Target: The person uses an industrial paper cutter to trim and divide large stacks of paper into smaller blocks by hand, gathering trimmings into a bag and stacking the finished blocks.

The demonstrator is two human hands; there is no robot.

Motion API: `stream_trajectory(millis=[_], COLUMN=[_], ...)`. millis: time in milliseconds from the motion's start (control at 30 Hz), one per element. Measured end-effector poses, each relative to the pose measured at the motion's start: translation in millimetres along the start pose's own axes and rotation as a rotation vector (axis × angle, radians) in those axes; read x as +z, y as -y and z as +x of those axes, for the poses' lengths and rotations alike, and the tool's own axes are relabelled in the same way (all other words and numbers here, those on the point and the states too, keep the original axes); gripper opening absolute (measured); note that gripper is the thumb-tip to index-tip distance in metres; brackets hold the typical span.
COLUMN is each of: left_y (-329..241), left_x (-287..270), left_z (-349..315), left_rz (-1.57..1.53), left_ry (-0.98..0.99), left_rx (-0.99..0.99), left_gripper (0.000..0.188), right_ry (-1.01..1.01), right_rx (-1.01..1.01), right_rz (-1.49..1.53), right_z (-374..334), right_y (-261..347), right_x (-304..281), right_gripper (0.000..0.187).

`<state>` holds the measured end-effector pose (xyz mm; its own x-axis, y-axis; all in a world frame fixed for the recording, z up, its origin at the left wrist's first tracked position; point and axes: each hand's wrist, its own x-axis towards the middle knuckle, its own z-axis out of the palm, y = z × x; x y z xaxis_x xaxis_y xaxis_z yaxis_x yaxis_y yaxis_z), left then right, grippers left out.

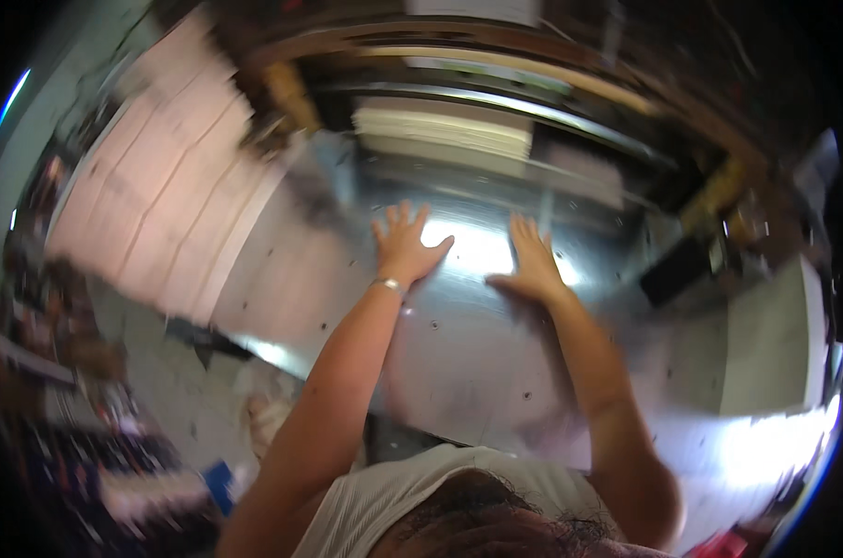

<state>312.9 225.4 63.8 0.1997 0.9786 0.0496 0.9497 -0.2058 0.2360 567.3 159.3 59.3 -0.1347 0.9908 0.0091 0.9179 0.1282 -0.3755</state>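
pressing flat on a large shiny metal sheet (458,344), both hands are open, fingers spread, gripping nothing. the left hand (404,246) lies palm down on the sheet's far half, a bracelet at the wrist; the right hand (533,265) lies just beside it on the same surface, thumb pointing toward its partner. the sheet spans a work surface directly ahead of the person, small dark holes dotted across it. beyond the sheet's far edge sits a pale stack of flat material (444,130); left of the sheet, pinkish panels (152,205) lie. judged progress: sheet laid and steadied, no tool in hand, any working of it not yet visible. view is motion-blurred.
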Motion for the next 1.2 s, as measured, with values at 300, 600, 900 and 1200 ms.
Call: stream_trajectory(millis=[300, 600, 900, 1200], left_y=[30.2, 160.3, 313.4, 395.9], left_x=[-15.7, -104.7, -351.1, -427.4], left_z=[-24.0, -129.9, -210.6, -196.8], left_rz=[-0.023, -0.547, -0.403, -0.133], left_ry=[0.134, -0.098, -1.5, -1.044], left_rx=[0.118, 0.193, -0.142, -0.389], left_gripper=[0.104, 0.076, 0.059, 0.11], right_ry=[-0.157, -0.232, -0.239, -0.273], right_rx=[0.004, -0.016, 0.011, 0.017], right_rz=[-0.021, -0.013, -0.038, -0.021], right_z=[-55.3, -50.4, -54.6, -54.0], right_y=[40.2, 24.5, 24.3, 21.7], right_x=[13.5, 24.1, 23.3, 22.4], right_gripper=[0.096, 0.088, 0.085, 0.084])
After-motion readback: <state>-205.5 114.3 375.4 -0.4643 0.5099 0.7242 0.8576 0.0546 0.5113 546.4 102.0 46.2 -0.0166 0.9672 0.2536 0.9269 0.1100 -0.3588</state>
